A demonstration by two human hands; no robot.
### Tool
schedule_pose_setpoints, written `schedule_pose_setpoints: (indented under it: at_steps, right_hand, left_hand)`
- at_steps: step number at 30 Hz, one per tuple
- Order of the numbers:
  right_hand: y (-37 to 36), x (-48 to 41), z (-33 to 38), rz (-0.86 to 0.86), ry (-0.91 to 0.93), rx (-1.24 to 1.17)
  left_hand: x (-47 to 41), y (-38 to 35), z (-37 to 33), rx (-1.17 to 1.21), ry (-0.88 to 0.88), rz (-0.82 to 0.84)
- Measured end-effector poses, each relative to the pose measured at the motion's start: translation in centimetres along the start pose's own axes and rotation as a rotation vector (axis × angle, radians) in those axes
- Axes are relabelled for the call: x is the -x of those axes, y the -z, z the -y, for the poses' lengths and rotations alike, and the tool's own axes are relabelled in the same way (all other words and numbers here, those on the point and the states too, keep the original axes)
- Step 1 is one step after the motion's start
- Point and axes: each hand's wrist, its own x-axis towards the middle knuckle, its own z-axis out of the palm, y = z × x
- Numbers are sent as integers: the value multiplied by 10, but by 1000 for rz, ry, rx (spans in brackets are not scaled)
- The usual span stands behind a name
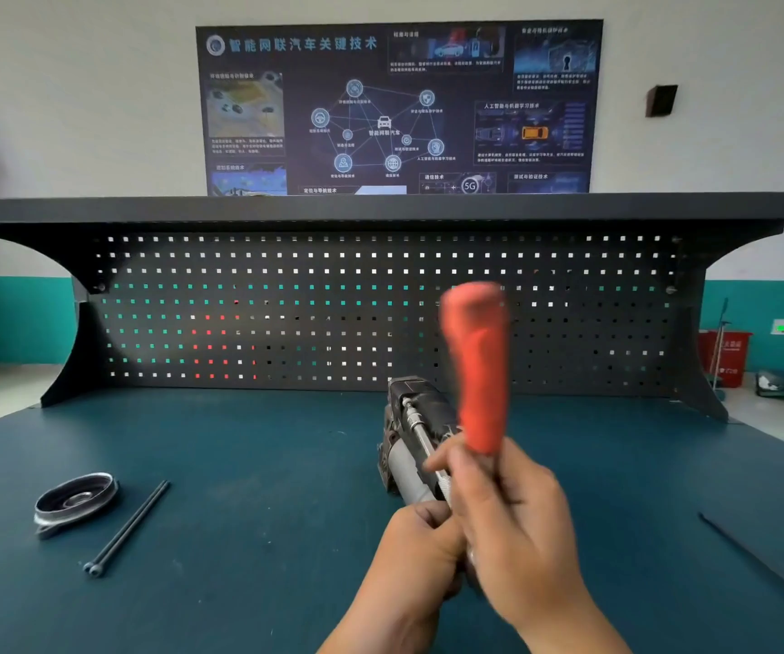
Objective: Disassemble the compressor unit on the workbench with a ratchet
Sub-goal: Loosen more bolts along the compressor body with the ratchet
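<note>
compressor: laid on its side on the bench (192, 441) mat, right of centre, just ahead of both hands; body at (404, 460), far end near the pegboard (333, 299).
ratchet: red handle (475, 365) is stood almost upright and blurred; a swing is judged to be in progress.
extension bar: (420, 431) is run from the ratchet head along the top of the compressor to a fastener at its far end; the socket seating is too small to be judged.
right hand: (512, 516) is clamped round the lower part of the red handle.
left hand: (418, 540) is curled in at the ratchet head, below the right hand; judged to be gripping the head to steady it, exact contact hidden.
removed parts: round cover (76, 500) and long bolts (125, 531) are laid well apart to the left.
step: another long bolt is judged to be being backed out.
risk 1: the socket could be cammed off and the fastener rounded if the long extension is tilted under load.
risk 2: the compressor is not clamped; it could be rolled or slid by the torque.
risk 3: left fingers could be pinched at the head if the drive slips.
</note>
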Motion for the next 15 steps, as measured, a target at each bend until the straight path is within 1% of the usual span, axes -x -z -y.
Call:
schedule_pose_setpoints:
  at_steps: [1, 2, 3, 5, 6, 8, 10, 12, 13, 15]
  right_hand:
    - [1, -2, 1, -120, -115, -171]
    - [2, -4, 1, -252, -215, -323]
    - [4, -5, 0, -381, -297, -433]
    - [8, -9, -2, -599, -402, -581]
    - [11, -10, -3, -669, -436, -637]
    - [15, -12, -6, -735, -486, -685]
    - [19, -15, -8, -718, -471, -644]
    - [19, -17, -5, -629, -402, -546]
    - [18, -17, -4, -545, -364, -490]
    - [13, -13, -2, -308, -262, -377]
  left_hand:
    - [1, 0, -2, 35, -12, 18]
    - [1, -3, -3, 70, -22, -2]
    - [1, -5, -3, 104, -20, -11]
    - [1, -9, -7, 141, -14, -34]
    - [2, -11, -10, 149, -13, -45]
    - [3, -12, -14, 134, 9, -64]
    - [5, -10, -15, 90, 2, -62]
    - [7, -8, -15, 24, 19, -56]
    - [6, -7, -12, -7, 9, -67]
    - [5, -6, -11, -57, 20, -94]
